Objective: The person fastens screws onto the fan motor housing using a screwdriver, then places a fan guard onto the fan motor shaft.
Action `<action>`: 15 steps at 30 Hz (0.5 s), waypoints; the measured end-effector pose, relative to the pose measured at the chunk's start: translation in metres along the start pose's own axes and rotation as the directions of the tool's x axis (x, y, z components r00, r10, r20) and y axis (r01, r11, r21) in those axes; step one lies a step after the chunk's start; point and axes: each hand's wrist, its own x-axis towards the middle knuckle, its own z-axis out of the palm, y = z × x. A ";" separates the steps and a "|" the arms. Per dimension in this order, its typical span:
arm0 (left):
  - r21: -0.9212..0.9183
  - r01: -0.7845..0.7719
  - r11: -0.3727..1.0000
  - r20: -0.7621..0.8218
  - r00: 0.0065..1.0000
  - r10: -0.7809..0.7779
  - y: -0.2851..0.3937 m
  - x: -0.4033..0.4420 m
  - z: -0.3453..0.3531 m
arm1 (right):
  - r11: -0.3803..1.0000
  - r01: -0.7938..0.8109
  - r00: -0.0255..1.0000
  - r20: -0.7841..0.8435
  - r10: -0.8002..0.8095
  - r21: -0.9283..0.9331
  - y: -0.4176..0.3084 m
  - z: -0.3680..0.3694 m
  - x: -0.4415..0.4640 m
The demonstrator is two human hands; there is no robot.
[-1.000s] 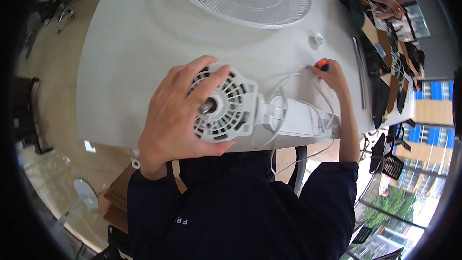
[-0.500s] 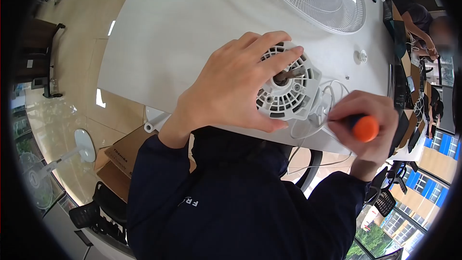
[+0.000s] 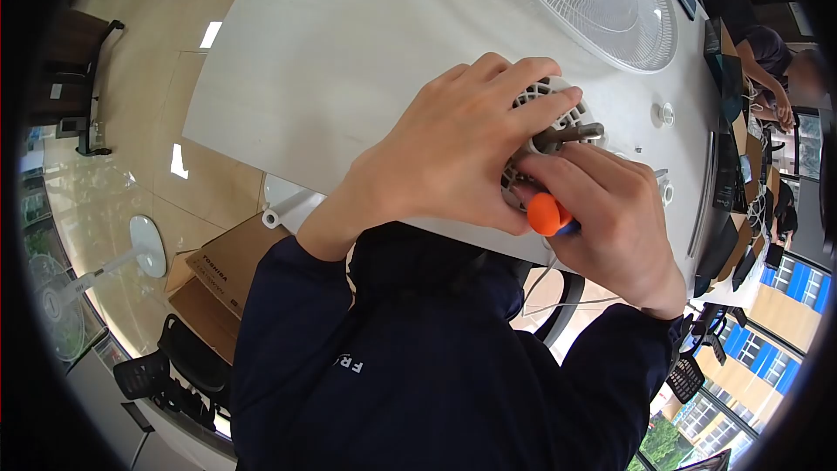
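A white, round motor housing (image 3: pixel 535 92) with slotted vents sits over the table's front edge area, partly covered by my hands. Its metal shaft (image 3: pixel 573 133) points up and to the right. My left hand (image 3: pixel 453 139) is wrapped around the housing's left side, fingers over the top and thumb at the lower edge. In my right hand (image 3: pixel 610 218) is a screwdriver (image 3: pixel 546 214), its orange and blue handle end toward me. The screwdriver's tip is hidden behind my fingers, close against the housing.
A white fan guard (image 3: pixel 623 30) lies at the back right of the table (image 3: pixel 288 78). A small clear-white round part (image 3: pixel 665 113) and a tiny metal piece (image 3: pixel 638 149) lie to the right. Open cardboard boxes (image 3: pixel 214 272) stand on the floor at left. Another person (image 3: pixel 772 61) sits far right.
My right hand has moved left with the screwdriver, from beside the housing to right against it. My left hand keeps its hold; the view has shifted slightly.
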 end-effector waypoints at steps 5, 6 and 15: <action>-0.037 -0.001 0.999 0.000 1.000 0.001 0.000 -0.002 0.000 | 0.999 -0.011 1.000 0.024 0.010 0.032 0.001 -0.003 0.001; -0.038 0.001 0.999 -0.003 1.000 -0.001 0.001 -0.002 0.000 | 0.998 -0.019 1.000 0.024 0.018 0.052 0.001 -0.005 0.000; -0.022 -0.010 1.000 -0.014 1.000 0.010 0.001 -0.001 0.001 | 0.989 -0.106 0.994 0.022 0.105 0.098 -0.003 -0.009 -0.017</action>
